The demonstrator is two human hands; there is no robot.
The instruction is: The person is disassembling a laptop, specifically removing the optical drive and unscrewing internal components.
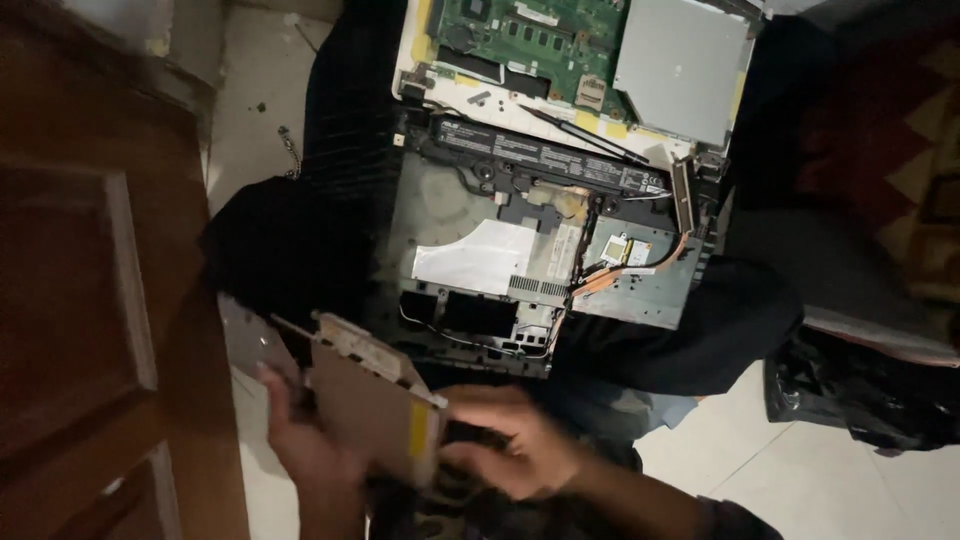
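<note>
A flat metal optical drive is held tilted near the bottom of the view. My left hand grips its left side from below. My right hand holds its right edge, fingers curled around the yellow-taped end. Beyond my hands an opened laptop base lies on my lap, with a black battery bar, a copper heat pipe and loose cables showing.
A second opened laptop half with a green circuit board and a silver drive cover lies farther away. A brown wooden door stands at the left. A black plastic bag sits on the white tiled floor at the right.
</note>
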